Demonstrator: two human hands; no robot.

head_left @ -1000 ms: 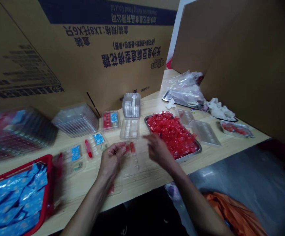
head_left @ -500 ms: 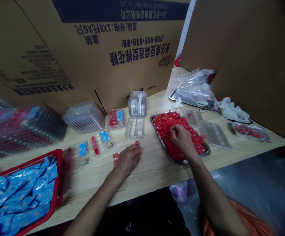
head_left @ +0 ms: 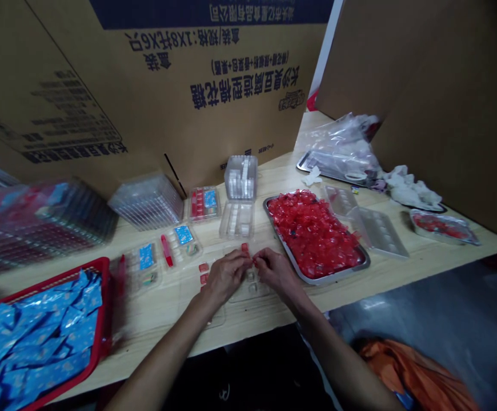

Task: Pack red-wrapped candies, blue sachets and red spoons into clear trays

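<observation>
Over a clear plastic tray (head_left: 252, 290) near the table's front edge, my left hand (head_left: 227, 275) and my right hand (head_left: 274, 271) meet at the fingertips. My right hand pinches a small red piece (head_left: 255, 260). The left fingers are bent together beside it; what they hold, if anything, is hidden. One red piece (head_left: 244, 248) sits in the tray just beyond my fingers. More red pieces (head_left: 204, 278) lie in a second clear tray, left of my left hand. A metal tray (head_left: 289, 254) heaped with red wrapped pieces (head_left: 312, 228) stands to the right.
A red basket (head_left: 105, 302) of blue packets (head_left: 43, 337) stands at the left. Behind are stacked clear packs (head_left: 148, 202), filled packs (head_left: 204, 204) and a large carton (head_left: 145, 114). Plastic bags (head_left: 343, 142), open clear trays (head_left: 379, 231) and a foil tray (head_left: 443, 226) lie at the right.
My right hand has left the heap of red pieces and come left to my left hand, with a small red piece in its fingers. My left hand has shifted slightly.
</observation>
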